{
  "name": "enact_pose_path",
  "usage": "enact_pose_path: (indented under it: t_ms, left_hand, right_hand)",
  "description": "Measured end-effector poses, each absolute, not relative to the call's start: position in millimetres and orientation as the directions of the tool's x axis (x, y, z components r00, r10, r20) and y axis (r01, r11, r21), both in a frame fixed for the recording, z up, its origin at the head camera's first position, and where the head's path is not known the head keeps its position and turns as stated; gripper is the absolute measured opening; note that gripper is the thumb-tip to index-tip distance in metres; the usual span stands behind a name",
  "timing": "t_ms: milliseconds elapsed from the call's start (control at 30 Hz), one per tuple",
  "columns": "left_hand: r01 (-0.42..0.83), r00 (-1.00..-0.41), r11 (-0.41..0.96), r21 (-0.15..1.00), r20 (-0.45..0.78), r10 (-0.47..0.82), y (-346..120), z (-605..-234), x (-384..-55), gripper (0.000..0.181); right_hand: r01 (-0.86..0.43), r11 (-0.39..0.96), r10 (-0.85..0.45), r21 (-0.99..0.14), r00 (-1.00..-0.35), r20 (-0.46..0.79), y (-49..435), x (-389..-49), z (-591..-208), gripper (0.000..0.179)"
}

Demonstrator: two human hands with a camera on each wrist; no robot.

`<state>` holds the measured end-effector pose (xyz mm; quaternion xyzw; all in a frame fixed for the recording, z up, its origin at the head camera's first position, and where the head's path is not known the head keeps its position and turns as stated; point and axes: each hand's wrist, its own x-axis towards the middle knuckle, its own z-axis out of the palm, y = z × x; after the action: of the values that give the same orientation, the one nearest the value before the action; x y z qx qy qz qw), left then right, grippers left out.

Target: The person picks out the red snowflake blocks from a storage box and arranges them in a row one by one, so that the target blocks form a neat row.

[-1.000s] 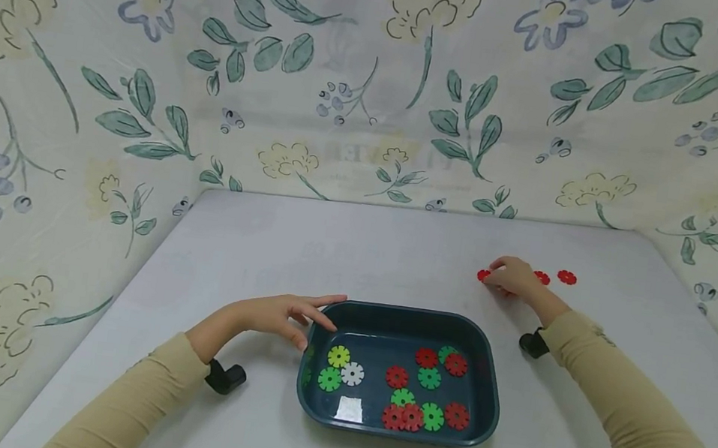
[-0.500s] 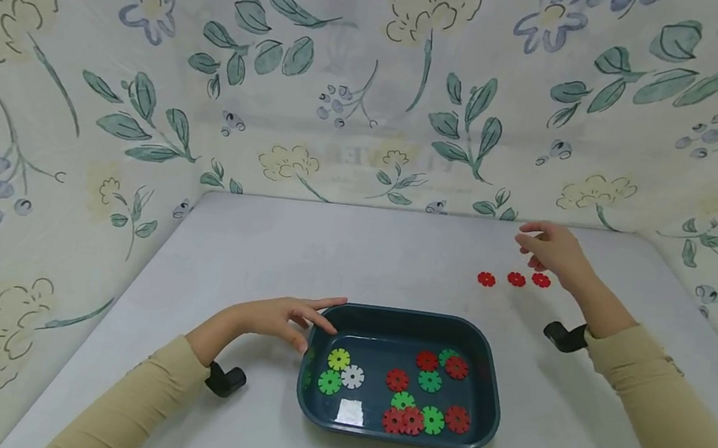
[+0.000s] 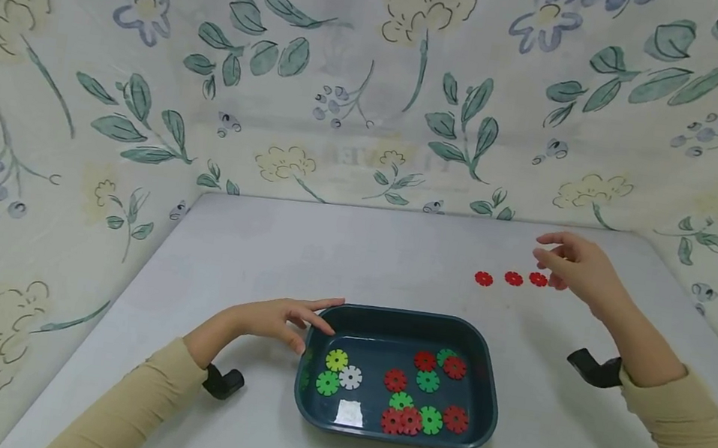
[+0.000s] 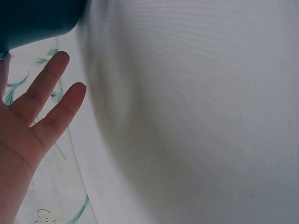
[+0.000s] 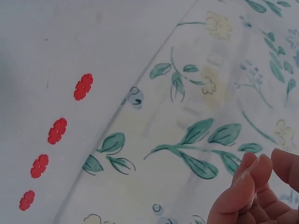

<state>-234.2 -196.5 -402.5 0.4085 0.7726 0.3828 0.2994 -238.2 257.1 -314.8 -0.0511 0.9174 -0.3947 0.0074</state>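
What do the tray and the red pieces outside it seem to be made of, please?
The tray: probably plastic with a glossy finish, given the bright reflection inside it.
The red pieces: likely plastic too, evenly coloured with notched edges; the finish looks matte.

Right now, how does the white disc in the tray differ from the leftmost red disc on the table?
The white disc lies inside the tray; the red disc lies on the table. The white disc sits clustered with a yellow disc and a green disc; the red disc lies apart from its nearest neighbour. Both have notched edges.
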Motion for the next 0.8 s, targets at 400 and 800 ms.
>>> enact_pose_path:
  t_ms: [400, 800]
  left_hand:
    - [0.442, -0.527, 0.363, 0.82, -0.09, 0.845, -199.7, -397.9, -228.7, 0.049]
    - [0.53, -0.548, 0.286, 0.798, 0.065, 0.834, -185.2, -374.2, -224.2, 0.047]
  right_hand:
    - [-0.296, 0.736, -0.302, -0.608, -0.948, 0.095, 245.8, -181.0, -327.2, 0.043]
    - [-0.432, 0.65, -0.519, -0.624, -0.853, 0.05, 225.6, -145.5, -356.0, 0.046]
